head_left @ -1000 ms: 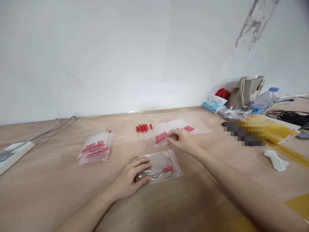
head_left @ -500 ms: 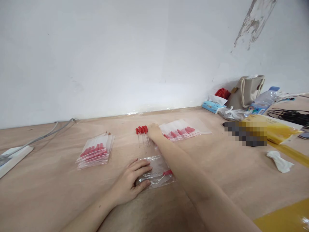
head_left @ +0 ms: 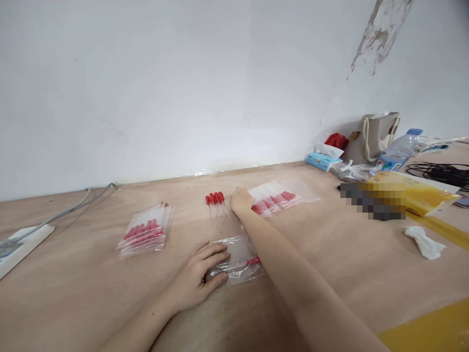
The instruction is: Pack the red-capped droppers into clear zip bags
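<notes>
My left hand point(head_left: 198, 276) lies flat on the left end of a clear zip bag point(head_left: 238, 254) on the wooden table point(head_left: 91, 283), fingers spread, thumb at the bag's near edge. One red-capped dropper point(head_left: 253, 261) shows inside the bag. My right arm crosses over the bag. My right hand point(head_left: 241, 200) is curled, seen from behind, just right of a row of loose red-capped droppers point(head_left: 216, 201). Its fingertips are hidden. Right of that hand lie flat bags holding red-capped droppers point(head_left: 278, 198).
A stack of filled zip bags point(head_left: 146, 232) lies to the left. A power strip point(head_left: 20, 239) with its cable sits at the far left. At the right are a tissue pack point(head_left: 324, 160), canvas bag point(head_left: 377, 134), water bottle point(head_left: 399, 146), yellow packet point(head_left: 421, 195) and crumpled tissue point(head_left: 425, 242).
My right hand left the bags on the right, reached left to the loose droppers, then drew back slightly to the right. The dropper row looks shorter at its right end. My left hand stayed put.
</notes>
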Demonstrator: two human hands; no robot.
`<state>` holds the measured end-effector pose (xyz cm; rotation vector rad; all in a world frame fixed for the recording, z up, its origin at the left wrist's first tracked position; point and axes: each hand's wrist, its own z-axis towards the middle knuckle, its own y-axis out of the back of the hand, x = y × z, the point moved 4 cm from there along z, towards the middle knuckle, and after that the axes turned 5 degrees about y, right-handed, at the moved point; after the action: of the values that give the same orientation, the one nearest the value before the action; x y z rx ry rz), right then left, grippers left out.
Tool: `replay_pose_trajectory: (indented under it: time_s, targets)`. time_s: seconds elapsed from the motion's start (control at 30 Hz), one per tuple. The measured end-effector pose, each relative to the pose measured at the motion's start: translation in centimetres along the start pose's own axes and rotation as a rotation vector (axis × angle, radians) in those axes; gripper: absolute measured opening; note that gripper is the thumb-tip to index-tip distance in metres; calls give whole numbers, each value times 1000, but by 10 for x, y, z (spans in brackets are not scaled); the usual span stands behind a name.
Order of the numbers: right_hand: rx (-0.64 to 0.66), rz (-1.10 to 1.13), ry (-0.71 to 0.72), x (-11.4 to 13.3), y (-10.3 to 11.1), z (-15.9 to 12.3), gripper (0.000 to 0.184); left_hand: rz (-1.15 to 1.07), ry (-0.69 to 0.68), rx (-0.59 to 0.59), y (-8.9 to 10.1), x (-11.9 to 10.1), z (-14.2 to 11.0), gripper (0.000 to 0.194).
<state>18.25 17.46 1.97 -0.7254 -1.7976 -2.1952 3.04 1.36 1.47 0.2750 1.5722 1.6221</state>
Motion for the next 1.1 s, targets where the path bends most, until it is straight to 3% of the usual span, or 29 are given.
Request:
replay_pose_trajectory:
  time_s: [0.17,0.3,0.43,0.57,0.67,0.77,0.97,1.1]
  targets:
    - [-91,181,-80,2,4,3,29,7,1,4,0,1,0,37]
    - [-218,353,8,-6,33,7,32,18,5,20,-1,1,0,37]
    - [-342,833,201,-45,71,-15,31,26,0,15,-2,2,-1,37]
    - [-298,1120,128,-106,88,-61,36,31,0,12,-2,3,0,37]
    - [-304,1186,37,-139,86,-90,36,30,2,12,-2,2,0,36]
    - [-283,1237,-60,-154,75,-103,35,31,3,14,-1,2,0,35]
    - [-173,1331,-120,-144,59,-106,39,44,16,8,-1,2,0,36]
    - [-10,1419,-172,-136,58,-116,43,46,11,12,-1,1,1,36]
